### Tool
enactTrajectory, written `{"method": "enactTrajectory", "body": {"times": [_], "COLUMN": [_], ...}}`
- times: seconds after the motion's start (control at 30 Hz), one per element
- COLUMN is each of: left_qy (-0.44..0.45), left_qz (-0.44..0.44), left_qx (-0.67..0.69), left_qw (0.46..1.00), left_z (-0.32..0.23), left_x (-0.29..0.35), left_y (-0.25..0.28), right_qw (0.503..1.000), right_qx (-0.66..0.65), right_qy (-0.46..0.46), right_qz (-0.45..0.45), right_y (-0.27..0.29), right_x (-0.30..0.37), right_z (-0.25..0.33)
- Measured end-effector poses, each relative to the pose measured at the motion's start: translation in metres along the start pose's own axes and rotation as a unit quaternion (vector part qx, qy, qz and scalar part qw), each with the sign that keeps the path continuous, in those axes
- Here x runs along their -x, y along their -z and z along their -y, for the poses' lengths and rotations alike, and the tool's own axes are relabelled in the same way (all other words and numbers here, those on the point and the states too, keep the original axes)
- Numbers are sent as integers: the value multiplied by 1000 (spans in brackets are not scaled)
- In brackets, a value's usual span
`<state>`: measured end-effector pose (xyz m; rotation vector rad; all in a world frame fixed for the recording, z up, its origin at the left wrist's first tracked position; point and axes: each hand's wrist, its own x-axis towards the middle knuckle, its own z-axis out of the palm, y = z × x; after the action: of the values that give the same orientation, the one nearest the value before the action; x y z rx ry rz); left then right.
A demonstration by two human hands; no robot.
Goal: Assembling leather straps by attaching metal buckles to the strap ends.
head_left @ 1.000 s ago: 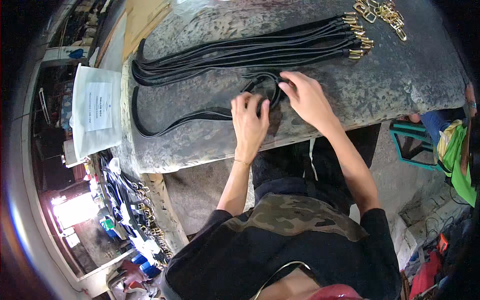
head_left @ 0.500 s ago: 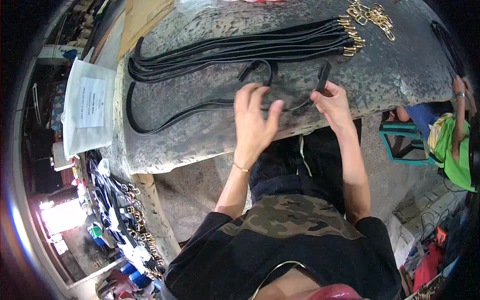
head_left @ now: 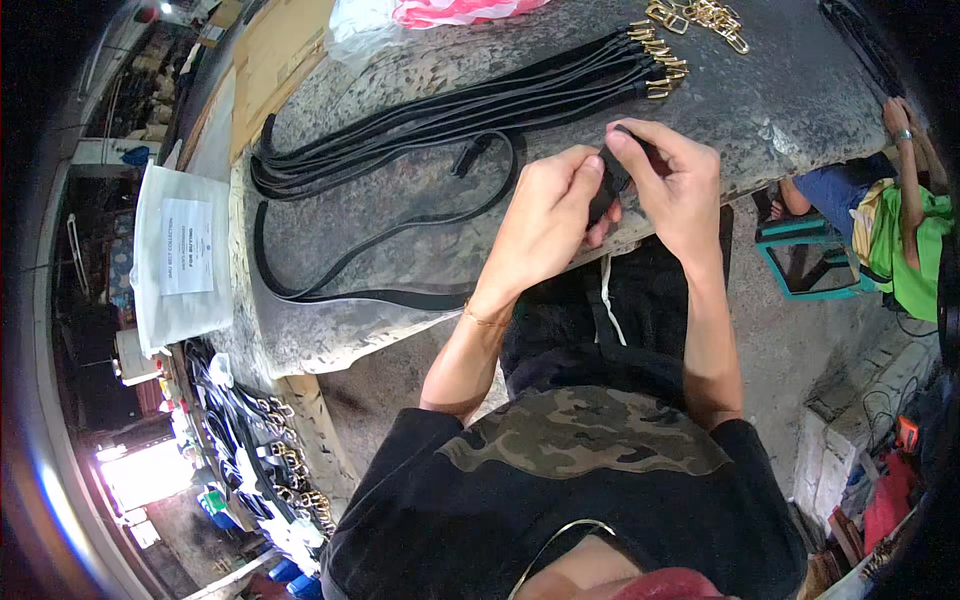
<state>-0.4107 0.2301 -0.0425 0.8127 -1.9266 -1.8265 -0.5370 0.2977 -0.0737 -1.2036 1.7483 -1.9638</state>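
Both hands meet over the front edge of the dark, worn table (head_left: 350, 330). Pinched between them is one end of a black strap (head_left: 606, 190), tilted and partly covered by fingers. My left hand (head_left: 545, 215) grips it from the left; my right hand (head_left: 672, 180) closes on its upper part. The rest of this strap (head_left: 385, 298) appears to run left along the table, curve round and loop back to a loose folded end (head_left: 466, 158). Beyond lies a row of several black straps (head_left: 440, 112), with gold-coloured metal fittings (head_left: 660, 70) at their right ends.
More gold-coloured metal pieces (head_left: 725, 25) lie at the far right. A white plastic bin (head_left: 190, 320) stands at the left, near cardboard (head_left: 280, 70). Straps with gold fittings (head_left: 290, 460) hang lower left. A co-worker's hand (head_left: 895, 118) rests by the right edge, above a teal stool (head_left: 800, 255).
My left hand has moved right from its spread position and now grips the strap beside my right hand. The strap's loop on the table has shifted.
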Motion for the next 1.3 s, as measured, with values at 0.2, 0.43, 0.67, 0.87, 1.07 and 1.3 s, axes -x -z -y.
{"method": "enactTrajectory", "body": {"times": [0.2, 0.43, 0.67, 0.87, 1.07, 1.3], "left_qy": [11, -10, 1, -4, -46, -34], "left_qz": [48, 54, 73, 41, 50, 28], "left_qx": [-28, -6, 21, 67, 58, 104], "left_qw": [998, 998, 997, 997, 996, 994], "left_z": [-11, -11, -13, -8, -7, -19], "left_x": [12, 24, 29, 33, 35, 45], "left_y": [1, 1, 2, 0, 3, -1], "right_qw": [991, 992, 989, 965, 993, 971], "right_qx": [-54, 90, -98, -205, -64, -207], "right_qy": [-117, -71, -45, -144, -50, -123], "right_qz": [-31, 57, 98, 71, 86, 4], "right_y": [10, 10, 18, 21, 9, -2], "right_x": [-3, 2, 6, 21, 29, 42], "right_z": [15, 19, 19, 32, 48, 64]}}
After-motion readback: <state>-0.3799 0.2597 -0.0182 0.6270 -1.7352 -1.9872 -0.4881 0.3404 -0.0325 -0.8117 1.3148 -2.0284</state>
